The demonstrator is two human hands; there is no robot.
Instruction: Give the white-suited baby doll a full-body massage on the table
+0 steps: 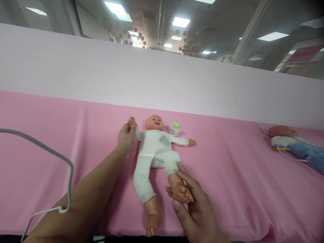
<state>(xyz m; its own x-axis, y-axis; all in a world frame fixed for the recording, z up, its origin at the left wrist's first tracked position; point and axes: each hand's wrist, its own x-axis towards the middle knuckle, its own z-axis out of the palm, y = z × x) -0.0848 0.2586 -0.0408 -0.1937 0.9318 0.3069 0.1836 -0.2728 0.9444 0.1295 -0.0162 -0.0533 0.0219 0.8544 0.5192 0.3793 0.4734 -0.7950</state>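
Observation:
A baby doll in a white outfit lies on its back on a pink cloth, its head toward the wall and its bare feet toward me. My left hand is closed around the doll's hand at the image left. At the other side, my right hand wraps round the doll's lower leg and foot, with the fingers behind the leg and the thumb below the foot. The doll's other arm stretches out to the right. Close to its head stands a small clear bottle with a green cap.
A second doll in blue and white clothes lies at the far right, with a thin white cord by it. A grey-white cable loops over my left forearm. Behind the cloth rises a white wall with a window above.

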